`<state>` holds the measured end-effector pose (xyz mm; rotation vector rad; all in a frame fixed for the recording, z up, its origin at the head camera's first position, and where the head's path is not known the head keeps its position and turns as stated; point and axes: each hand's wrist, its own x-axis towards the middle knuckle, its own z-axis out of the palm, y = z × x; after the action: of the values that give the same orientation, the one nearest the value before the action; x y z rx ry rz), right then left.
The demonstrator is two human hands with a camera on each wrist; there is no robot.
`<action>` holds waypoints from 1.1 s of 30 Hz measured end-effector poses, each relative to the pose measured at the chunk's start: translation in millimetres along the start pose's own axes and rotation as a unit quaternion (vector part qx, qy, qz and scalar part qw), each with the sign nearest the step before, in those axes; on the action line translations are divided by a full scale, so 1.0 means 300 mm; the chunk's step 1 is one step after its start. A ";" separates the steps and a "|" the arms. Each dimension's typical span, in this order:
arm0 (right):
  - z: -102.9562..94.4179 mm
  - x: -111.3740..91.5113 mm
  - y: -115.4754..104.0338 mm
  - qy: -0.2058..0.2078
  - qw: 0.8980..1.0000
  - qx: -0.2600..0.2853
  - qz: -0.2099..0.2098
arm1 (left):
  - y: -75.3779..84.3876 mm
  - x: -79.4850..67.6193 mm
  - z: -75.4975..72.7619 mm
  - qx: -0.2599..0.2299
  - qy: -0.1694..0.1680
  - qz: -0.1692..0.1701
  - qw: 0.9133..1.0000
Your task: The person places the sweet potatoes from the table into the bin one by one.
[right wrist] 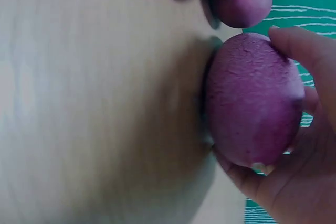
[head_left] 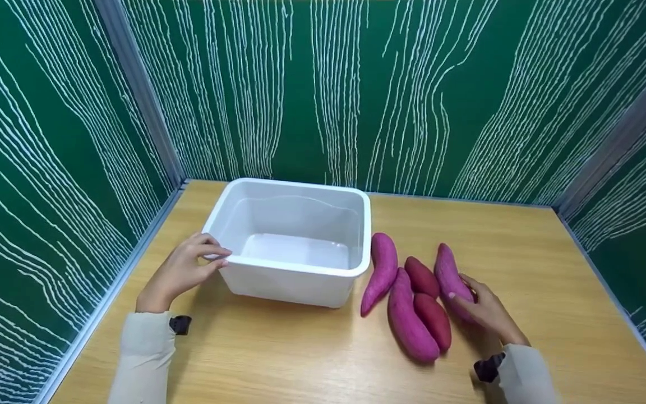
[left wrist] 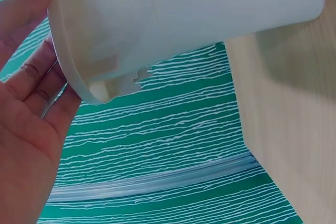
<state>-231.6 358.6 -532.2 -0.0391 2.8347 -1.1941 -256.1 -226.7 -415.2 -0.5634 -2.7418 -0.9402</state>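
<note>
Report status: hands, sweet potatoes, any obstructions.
Left hand holds white bin by rim. Right hand grips rightmost sweet potato. Four other sweet potatoes between that and bin.

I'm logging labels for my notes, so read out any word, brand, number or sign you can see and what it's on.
None: no readable text on the white tub, the sweet potatoes or the table. The green walls carry only pale wavy lines.
</note>
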 end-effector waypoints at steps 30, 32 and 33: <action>0.023 -0.026 0.014 -0.003 0.986 0.139 0.089 | 0.003 -0.003 0.027 -0.033 0.015 0.001 0.999; 0.027 -0.026 0.015 0.001 0.984 0.154 0.086 | 0.000 -0.005 0.027 -0.036 0.015 -0.001 0.999; 0.029 -0.027 0.016 0.003 0.984 0.159 0.083 | -0.002 -0.006 0.028 -0.037 0.016 -0.001 0.999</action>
<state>-222.9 356.1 -541.2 0.2125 2.5545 -1.5860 -255.1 -222.4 -422.8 -0.5526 -2.6904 -1.0468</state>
